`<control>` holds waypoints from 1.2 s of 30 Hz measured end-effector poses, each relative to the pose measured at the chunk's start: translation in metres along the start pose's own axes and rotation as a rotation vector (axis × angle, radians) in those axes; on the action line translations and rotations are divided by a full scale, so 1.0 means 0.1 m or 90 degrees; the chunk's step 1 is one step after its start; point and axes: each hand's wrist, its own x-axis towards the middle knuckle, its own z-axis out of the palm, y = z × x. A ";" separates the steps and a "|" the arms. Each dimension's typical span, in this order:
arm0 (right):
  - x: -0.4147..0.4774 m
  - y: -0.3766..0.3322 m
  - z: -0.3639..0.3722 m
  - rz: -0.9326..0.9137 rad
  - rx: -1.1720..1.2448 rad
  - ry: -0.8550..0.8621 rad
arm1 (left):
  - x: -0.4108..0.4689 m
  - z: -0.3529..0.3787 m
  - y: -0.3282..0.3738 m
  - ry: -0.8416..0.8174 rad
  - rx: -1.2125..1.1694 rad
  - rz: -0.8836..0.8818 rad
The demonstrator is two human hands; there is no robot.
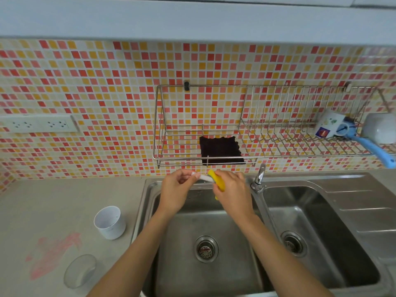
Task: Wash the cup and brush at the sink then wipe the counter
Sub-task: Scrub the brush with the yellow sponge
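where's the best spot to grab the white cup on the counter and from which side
Grip the white cup around its upper wall, just below the rim, coming from above and from its right, the sink side. It stands upright with its mouth open upward, has plain walls with no handle, and sits apart from the clear bowl nearer the viewer, so its sides are free.

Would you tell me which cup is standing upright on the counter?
The white cup left of the sink; the clear cup lies tipped over.
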 end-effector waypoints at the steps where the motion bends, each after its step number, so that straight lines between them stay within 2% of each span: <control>1: -0.02 -0.02 0.01 -0.007 -0.005 -0.001 | 0.01 0.00 0.00 0.003 -0.008 0.001; 6: -0.05 -0.10 0.03 0.009 0.039 0.002 | -0.01 0.04 0.09 0.023 -0.099 -0.004; 12: -0.04 -0.08 0.02 0.020 0.109 -0.042 | -0.06 0.06 0.10 0.029 -0.087 0.012; 14: -0.01 0.00 0.00 0.027 0.102 -0.047 | -0.05 0.01 0.04 0.034 -0.035 0.011; 16: 0.00 0.00 -0.03 0.024 0.103 -0.023 | -0.05 -0.03 0.00 0.009 0.078 0.067; 19: -0.02 -0.16 -0.09 -0.039 0.103 0.026 | -0.05 -0.03 0.00 -0.043 0.211 0.161; 22: -0.05 -0.21 -0.04 -0.094 0.056 0.054 | -0.02 0.00 0.00 -0.057 0.270 0.191; 25: -0.05 -0.11 -0.02 -0.029 0.072 0.076 | -0.02 0.02 0.03 -0.031 0.362 0.237; 27: -0.06 -0.12 -0.04 -0.027 0.082 0.107 | -0.01 0.02 0.05 -0.019 0.388 0.241; 31: -0.15 -0.16 -0.02 -0.117 0.025 0.094 | -0.01 0.06 0.02 -0.033 0.424 0.254; 36: -0.30 0.08 0.04 -0.072 0.016 0.077 | -0.10 0.15 -0.05 -0.032 0.414 0.233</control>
